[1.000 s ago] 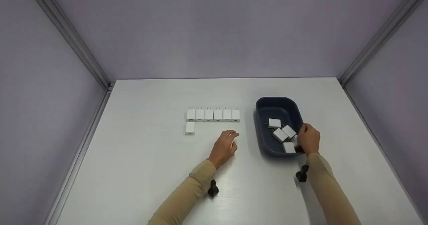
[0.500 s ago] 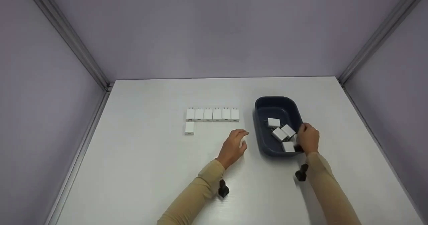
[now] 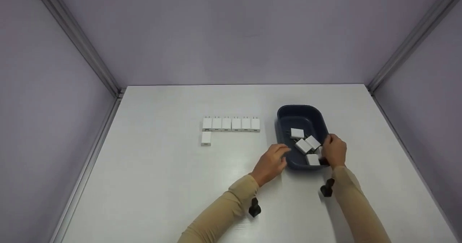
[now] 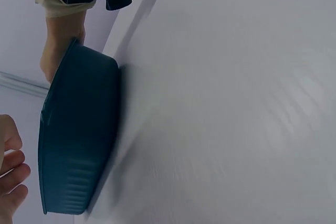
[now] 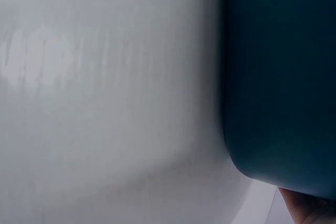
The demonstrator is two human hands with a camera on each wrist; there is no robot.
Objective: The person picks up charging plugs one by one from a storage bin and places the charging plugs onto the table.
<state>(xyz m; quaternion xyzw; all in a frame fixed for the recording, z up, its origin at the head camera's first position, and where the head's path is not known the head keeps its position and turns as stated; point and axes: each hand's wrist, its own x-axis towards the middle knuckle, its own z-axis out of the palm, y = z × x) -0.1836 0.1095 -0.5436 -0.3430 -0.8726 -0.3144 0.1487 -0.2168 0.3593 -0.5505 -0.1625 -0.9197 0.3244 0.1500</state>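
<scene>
In the head view my right hand (image 3: pixel 334 151) grips the right rim of a dark blue plastic bin (image 3: pixel 296 122). Several white wall chargers (image 3: pixel 303 146) lie loosely in it, some partly behind that hand. My left hand (image 3: pixel 270 164) reaches to the bin's near left rim, its fingers loosely bent and holding nothing. From the left wrist, its fingers (image 4: pixel 13 177) show at the left edge beside the bin's outer wall (image 4: pixel 79 124). The right wrist view is mostly filled by the bin's side (image 5: pixel 278 77) and the table, so the right hand's grip is hidden there.
On the white table (image 3: pixel 162 170), several chargers (image 3: pixel 231 124) stand side by side in a row, prongs facing away. Another charger (image 3: pixel 206 138) sits just below the row's left end. Pale walls (image 3: pixel 234 33) enclose the table at the back and sides.
My left hand has moved right across the table, from below the charger row to the bin's left rim. The right hand stays on the bin, and the chargers have not moved.
</scene>
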